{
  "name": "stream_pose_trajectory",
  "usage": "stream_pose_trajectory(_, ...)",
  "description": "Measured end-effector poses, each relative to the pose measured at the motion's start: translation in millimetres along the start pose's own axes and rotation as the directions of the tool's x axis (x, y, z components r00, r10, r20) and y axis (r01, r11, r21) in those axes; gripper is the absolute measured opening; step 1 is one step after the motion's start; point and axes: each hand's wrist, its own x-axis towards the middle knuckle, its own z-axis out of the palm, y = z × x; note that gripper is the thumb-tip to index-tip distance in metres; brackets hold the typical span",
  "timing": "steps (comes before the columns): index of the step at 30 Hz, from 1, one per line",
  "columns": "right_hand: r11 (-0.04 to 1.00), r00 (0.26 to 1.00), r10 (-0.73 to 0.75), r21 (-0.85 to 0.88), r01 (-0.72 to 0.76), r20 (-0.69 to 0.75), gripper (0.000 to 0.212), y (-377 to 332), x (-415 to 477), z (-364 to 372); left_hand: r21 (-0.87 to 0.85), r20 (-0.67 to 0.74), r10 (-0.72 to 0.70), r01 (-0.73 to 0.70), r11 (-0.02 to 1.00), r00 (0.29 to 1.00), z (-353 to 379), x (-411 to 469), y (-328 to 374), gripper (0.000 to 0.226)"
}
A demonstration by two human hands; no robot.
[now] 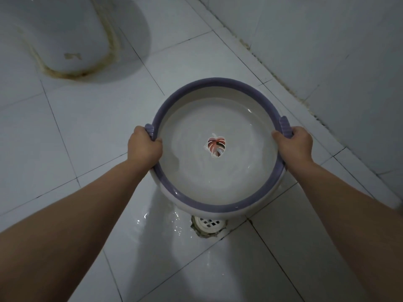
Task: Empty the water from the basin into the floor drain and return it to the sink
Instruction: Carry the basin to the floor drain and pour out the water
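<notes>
A round white basin [218,201] with a purple rim and a red leaf picture on its bottom hangs over the tiled floor. Clear water lies in it. My left hand [145,148] grips the ribbed purple handle on its left side. My right hand [293,144] grips the matching handle on the right. The white floor drain [209,225] sits just below the basin's near edge, partly hidden by it. The tiles around the drain are wet and shiny.
The white base of a toilet [65,33], with a stained seal around it, stands at the upper left. A tiled wall [338,51] rises on the right, meeting the floor along a dirty joint. White floor tiles [98,127] spread on the left.
</notes>
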Motion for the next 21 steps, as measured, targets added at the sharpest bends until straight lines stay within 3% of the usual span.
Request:
stream_pose_trajectory(6, 1.0, 1.0, -0.005, -0.002, 0.005, -0.004, 0.024, -0.7, 0.5, 0.2, 0.003, 0.002, 0.003, -0.003, 1.0, 1.0, 0.9, 0.3, -1.4, 0.031)
stream_pose_trajectory(21, 0.999, 1.0, -0.023, -0.028, 0.023, -0.006, 0.015, 2.5, 1.5, 0.6, 0.038, 0.0, 0.024, -0.024, 0.999, 1.0, 1.7, 3.2, -4.1, 0.032)
